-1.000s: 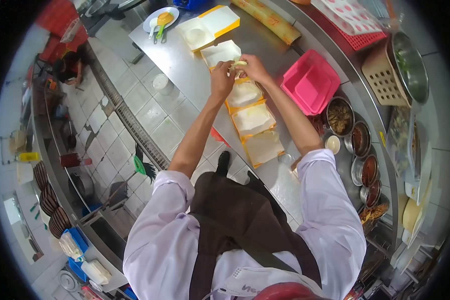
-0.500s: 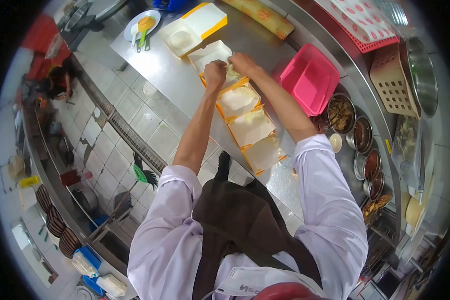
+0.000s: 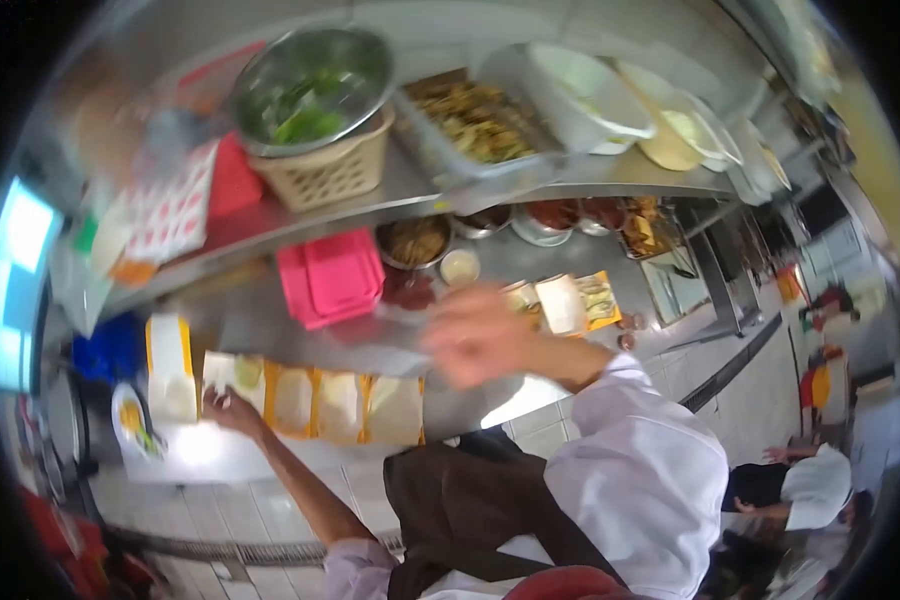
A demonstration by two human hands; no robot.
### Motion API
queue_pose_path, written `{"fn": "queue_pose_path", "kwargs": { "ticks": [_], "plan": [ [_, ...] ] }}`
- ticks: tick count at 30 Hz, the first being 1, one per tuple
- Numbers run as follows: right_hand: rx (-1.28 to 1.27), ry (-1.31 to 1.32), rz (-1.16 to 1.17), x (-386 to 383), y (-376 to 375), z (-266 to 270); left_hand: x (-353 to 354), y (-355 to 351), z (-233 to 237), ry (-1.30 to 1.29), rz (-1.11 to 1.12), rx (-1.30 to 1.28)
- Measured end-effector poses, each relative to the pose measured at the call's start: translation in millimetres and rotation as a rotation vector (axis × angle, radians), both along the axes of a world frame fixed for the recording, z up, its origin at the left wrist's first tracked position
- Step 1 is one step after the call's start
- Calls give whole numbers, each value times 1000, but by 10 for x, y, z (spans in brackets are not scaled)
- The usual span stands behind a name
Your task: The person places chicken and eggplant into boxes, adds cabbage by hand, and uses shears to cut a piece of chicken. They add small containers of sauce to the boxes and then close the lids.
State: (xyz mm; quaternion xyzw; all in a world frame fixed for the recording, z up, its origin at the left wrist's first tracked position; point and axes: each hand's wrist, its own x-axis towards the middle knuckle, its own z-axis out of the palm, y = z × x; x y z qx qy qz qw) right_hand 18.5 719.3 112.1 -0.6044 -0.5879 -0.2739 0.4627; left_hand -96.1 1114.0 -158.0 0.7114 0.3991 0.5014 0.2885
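Note:
My left hand (image 3: 232, 408) is at the near edge of an open takeaway box (image 3: 220, 368), its fingers apart and partly in shadow. A pale green leaf-like piece (image 3: 249, 374) lies in that box. To its right stand more open white-and-yellow boxes (image 3: 340, 403) in a row. Another open box (image 3: 173, 395) stands to its left; what is in it is hard to make out. My right hand (image 3: 480, 335) is in the air over the steel table, smeared by motion, so its fingers cannot be read.
Pink trays (image 3: 332, 278) stand behind the boxes, beside a bowl of brown shredded food (image 3: 414, 243). More filled boxes (image 3: 575, 303) sit to the right. A shelf (image 3: 410, 195) above bears a steel bowl of greens (image 3: 313, 95) and tubs. Another person (image 3: 815, 485) is at far right.
The view has swung right. My hands have parted: the left stays by the box holding the pale green piece, while the right has moved away to the right.

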Motion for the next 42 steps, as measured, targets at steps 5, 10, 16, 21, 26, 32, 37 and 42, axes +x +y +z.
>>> {"fn": "queue_pose_path", "kwargs": {
  "ticks": [5,10,16,21,26,32,37,42],
  "plan": [
    [-10,-116,-846,1291,-1531,1675,373,-1211,1890,-527,-211,208],
    [-1283,443,-739,3156,-2081,1265,947,-2482,3250,-879,-763,455],
    [-1384,561,-732,3201,-2188,1192,1167,-3511,3610,-874,-1050,490],
    [-1465,158,-491,3881,-2427,899,1240,-4038,3546,-824,-1027,456],
    [-931,-273,-799,3893,-2394,974,1301,-4405,3436,-834,-989,465],
    [-348,-18,-372,1610,-2927,1637,1289,-4880,3427,-494,-1041,410],
    [-375,-64,2,755,-2282,644,1009,-4509,2731,-230,-978,448],
    [-602,742,84,253,-1157,-372,127,-3660,1870,39,-820,-137]
  ]
}}
